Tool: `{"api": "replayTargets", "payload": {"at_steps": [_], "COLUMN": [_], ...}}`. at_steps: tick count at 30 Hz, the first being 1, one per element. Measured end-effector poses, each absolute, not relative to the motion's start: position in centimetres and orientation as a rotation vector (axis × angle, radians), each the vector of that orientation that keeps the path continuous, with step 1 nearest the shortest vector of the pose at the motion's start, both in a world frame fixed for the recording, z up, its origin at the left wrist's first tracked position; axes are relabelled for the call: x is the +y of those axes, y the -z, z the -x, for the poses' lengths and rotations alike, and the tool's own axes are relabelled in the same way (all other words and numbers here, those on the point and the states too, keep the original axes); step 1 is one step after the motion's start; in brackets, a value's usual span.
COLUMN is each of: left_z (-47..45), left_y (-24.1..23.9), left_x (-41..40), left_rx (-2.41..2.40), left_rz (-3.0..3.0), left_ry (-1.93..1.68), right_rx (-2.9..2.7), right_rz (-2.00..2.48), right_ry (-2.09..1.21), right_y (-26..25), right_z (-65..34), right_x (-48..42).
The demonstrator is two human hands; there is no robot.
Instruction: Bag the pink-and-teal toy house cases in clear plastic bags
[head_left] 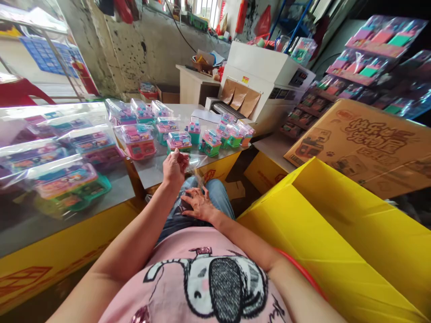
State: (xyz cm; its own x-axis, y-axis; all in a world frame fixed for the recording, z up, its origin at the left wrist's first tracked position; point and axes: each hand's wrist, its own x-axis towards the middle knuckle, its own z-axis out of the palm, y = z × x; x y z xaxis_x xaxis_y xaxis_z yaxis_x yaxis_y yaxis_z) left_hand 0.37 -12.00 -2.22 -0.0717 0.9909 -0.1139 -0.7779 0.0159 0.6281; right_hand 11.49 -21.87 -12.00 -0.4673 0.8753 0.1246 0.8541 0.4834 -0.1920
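My left hand (175, 167) is raised at the table edge, its fingers pinched together on what looks like a clear plastic bag (198, 161). The thin film hangs to the right of the fingers, and its outline is hard to make out. My right hand (199, 204) lies over my lap with the fingers spread, against see-through plastic on my jeans. Just beyond my left hand stands a small toy house (179, 141) with a green base. Beside it are a second green-based toy house (210, 142) and a red-based one (138, 141) in clear wrap.
Several wrapped toy sets (67, 179) fill the left table. A white machine (259, 80) with brown flaps stands behind. An open yellow box (303, 215) is at my right, near a printed brown carton (367, 143). Stacked toy trays (363, 67) rise behind the carton.
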Motion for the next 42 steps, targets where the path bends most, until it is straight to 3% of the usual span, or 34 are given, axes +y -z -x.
{"api": "replayTargets", "payload": {"at_steps": [8,13,17,22,27,34,38,42], "left_z": [2.6,5.7,6.8,6.8,7.1,7.9,7.7,6.6], "left_y": [-1.5,-3.1,-3.0,-2.3,-2.4,-1.4,-0.8,0.2], "left_x": [-12.1,-11.8,-11.7,-11.8,-12.2,-11.9,-11.9,-13.0], "left_rx": [0.521,0.595,0.666,0.617,0.507,0.555,0.556,0.435], "left_rz": [-1.004,-1.224,-1.263,-1.174,-1.01,-0.878,-0.853,-0.807], "left_ry": [-1.764,-1.83,-1.806,-1.718,-1.388,-1.333,-1.293,-1.177], "right_rx": [-2.46,-2.015,-2.012,-2.258,-2.323,-2.178,-1.838,-1.598], "right_rz": [1.309,1.723,2.081,2.114,2.144,2.057,1.592,1.206], "right_ry": [0.121,0.231,0.047,-0.236,-0.424,-0.455,-0.489,-0.835], "right_y": [13.3,12.6,13.3,14.8,14.5,9.5,5.6,4.5], "right_z": [-11.4,-13.9,-14.4,-12.1,-11.1,-13.6,-14.7,-13.8], "right_x": [-22.4,-21.8,-21.8,-21.9,-22.5,-22.3,-19.9,-17.7]}}
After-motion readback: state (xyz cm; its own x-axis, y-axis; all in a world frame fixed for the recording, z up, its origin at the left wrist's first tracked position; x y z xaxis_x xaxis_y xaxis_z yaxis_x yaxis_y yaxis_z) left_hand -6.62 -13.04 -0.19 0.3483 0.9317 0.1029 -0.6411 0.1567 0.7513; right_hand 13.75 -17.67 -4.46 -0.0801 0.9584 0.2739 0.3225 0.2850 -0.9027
